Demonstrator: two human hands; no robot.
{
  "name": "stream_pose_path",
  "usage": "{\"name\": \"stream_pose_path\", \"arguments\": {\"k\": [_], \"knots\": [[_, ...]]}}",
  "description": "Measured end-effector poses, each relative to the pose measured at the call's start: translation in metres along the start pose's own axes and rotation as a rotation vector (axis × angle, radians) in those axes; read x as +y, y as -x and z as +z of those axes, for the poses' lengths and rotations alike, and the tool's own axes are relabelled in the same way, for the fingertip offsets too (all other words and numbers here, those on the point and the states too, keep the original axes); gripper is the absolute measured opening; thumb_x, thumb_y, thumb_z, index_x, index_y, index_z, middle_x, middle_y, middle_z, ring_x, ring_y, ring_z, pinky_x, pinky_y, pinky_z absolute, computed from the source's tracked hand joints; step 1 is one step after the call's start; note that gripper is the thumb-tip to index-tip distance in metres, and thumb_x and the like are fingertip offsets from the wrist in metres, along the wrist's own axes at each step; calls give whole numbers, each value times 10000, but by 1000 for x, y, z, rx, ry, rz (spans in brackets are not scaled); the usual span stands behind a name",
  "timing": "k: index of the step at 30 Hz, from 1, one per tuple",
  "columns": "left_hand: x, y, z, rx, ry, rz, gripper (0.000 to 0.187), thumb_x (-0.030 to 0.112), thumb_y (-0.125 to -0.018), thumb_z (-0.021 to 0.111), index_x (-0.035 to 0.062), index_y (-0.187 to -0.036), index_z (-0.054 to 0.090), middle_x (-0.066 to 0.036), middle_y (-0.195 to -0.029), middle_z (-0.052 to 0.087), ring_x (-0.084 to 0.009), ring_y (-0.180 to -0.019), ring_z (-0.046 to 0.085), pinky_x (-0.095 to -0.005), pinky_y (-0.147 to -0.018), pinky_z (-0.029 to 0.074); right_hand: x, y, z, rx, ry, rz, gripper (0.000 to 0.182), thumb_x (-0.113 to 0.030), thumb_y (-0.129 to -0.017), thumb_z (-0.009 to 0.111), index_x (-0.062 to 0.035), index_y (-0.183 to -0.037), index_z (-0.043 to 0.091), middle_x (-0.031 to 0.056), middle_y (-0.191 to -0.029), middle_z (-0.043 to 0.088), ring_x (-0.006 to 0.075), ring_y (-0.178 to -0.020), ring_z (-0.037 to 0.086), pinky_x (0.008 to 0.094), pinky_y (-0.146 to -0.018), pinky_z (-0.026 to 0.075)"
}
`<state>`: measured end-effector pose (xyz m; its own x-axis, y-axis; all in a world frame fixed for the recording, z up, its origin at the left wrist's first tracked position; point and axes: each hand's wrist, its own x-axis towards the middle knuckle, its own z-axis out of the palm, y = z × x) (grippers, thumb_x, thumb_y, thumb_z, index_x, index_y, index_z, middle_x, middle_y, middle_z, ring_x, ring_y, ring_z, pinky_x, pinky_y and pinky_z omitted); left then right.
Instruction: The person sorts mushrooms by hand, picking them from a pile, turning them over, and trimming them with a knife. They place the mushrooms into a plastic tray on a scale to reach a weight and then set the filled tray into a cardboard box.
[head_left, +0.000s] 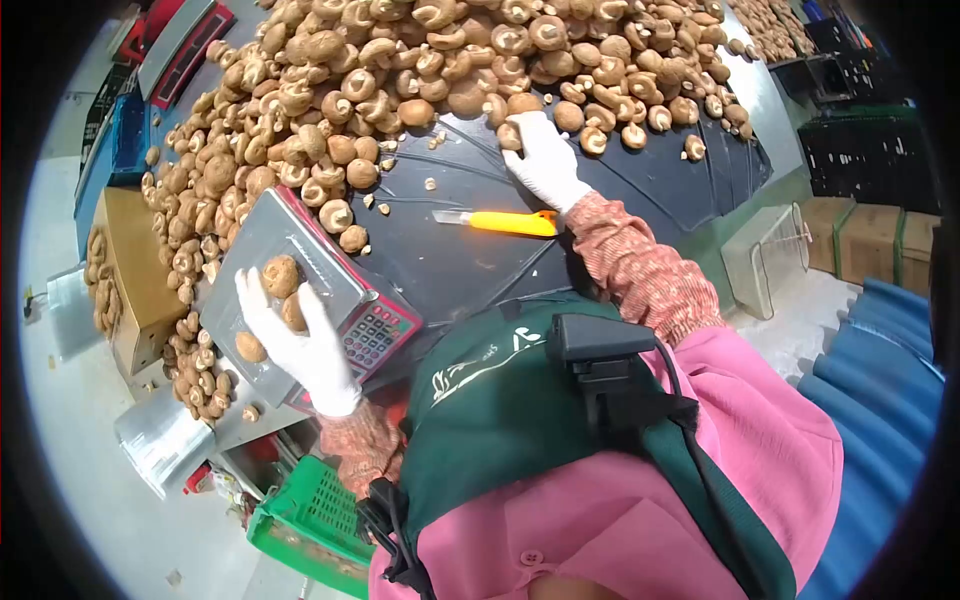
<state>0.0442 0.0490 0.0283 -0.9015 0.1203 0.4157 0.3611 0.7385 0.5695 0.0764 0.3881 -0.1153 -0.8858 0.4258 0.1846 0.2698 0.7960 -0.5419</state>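
Observation:
My left hand (292, 340), in a white glove, is over the pan of a digital scale (330, 265) with fingers and thumb spread. Two brown mushrooms, one a rounded cap (280, 274), lie between them, and another mushroom (250, 347) sits beside the hand on the pan. My right hand (543, 160), gloved too, reaches to the near edge of a large mushroom pile (440, 60). Its thumb and fingers close on a mushroom (508, 136). Nearer me, a yellow utility knife (510, 222) lies on the dark table with its blade out to the left.
A cardboard box (150, 280) stands left of the scale, near a metal container (165, 440). Below the table edge is a green crate (310, 520). Black crates (860, 155) and brown boxes (870, 245) are at the right. Small stem bits dot the dark table (440, 270).

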Motion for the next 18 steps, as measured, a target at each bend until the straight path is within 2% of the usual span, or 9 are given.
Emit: {"name": "stream_pose_path", "arguments": {"k": [1,3,5,6,7,9,10,14,18], "knots": [[13,-1,1,-15,17,59,521,3,-940,615,-29,-1433,449,-169,-1513,410,-267,-1386,423,-391,-1152,341,-4,-2,-5,-3,-126,67,413,-209,-841,695,-76,-1211,569,156,-1133,602,323,-1053,619,424,-914,497],[30,3,12,-91,271,37,496,-27,-938,597,-28,-1418,471,-157,-1461,476,-244,-1337,481,-370,-1127,377,-9,-3,-28,-317,-844,362,469,-190,-898,686,-69,-1324,528,88,-1227,609,165,-1111,602,361,-872,536],[50,7,29,-311,546,-183,460,-47,-937,582,-28,-1390,505,-145,-1389,547,-220,-1278,535,-358,-1106,402,-10,0,-33,-394,-1505,333,563,-204,-902,708,-33,-1390,485,101,-1308,587,191,-1162,595,377,-958,519],[52,8,34,-253,596,-200,430,-52,-938,573,-26,-1365,532,-133,-1318,601,-206,-1233,568,-347,-1083,423,-14,-2,-38,-417,-1469,331,579,-203,-920,698,4,-1405,459,112,-1339,572,199,-1201,580,381,-1016,494],[64,8,49,-488,733,-357,422,-32,-939,593,-25,-1357,537,-124,-1306,609,-189,-1191,590,-326,-1044,454,-24,-1,-48,-459,-1551,325,584,-207,-919,699,1,-1408,456,113,-1339,571,201,-1206,578,384,-1021,492],[72,10,70,-580,860,-464,427,3,-936,627,-26,-1352,536,-114,-1279,624,-178,-1149,607,-311,-1013,474,-46,9,-66,-539,-1718,312,595,-216,-918,703,-5,-1413,450,113,-1340,570,204,-1215,573,391,-1029,487],[78,10,78,-584,892,-488,429,18,-934,641,-28,-1348,536,-117,-1282,621,-182,-1142,609,-313,-1011,477,-49,11,-67,-530,-1726,377,507,-61,-917,628,25,-1380,442,143,-1319,574,226,-1215,577,375,-1023,498],[93,13,94,-550,1005,-496,523,75,-912,696,-8,-1386,489,-149,-1334,574,-215,-1169,586,-330,-985,492,-69,22,-69,-368,-1342,239,476,-20,-890,651,9,-1332,477,146,-1286,592,212,-1186,593,342,-1007,498],[84,18,99,-521,1062,-555,531,83,-920,691,-16,-1392,468,-129,-1312,572,-198,-1181,572,-326,-1006,472,-90,40,-69,-296,-893,-57,415,-93,-838,706,-47,-1240,614,116,-1237,644,216,-1177,612,360,-1012,484]]}}
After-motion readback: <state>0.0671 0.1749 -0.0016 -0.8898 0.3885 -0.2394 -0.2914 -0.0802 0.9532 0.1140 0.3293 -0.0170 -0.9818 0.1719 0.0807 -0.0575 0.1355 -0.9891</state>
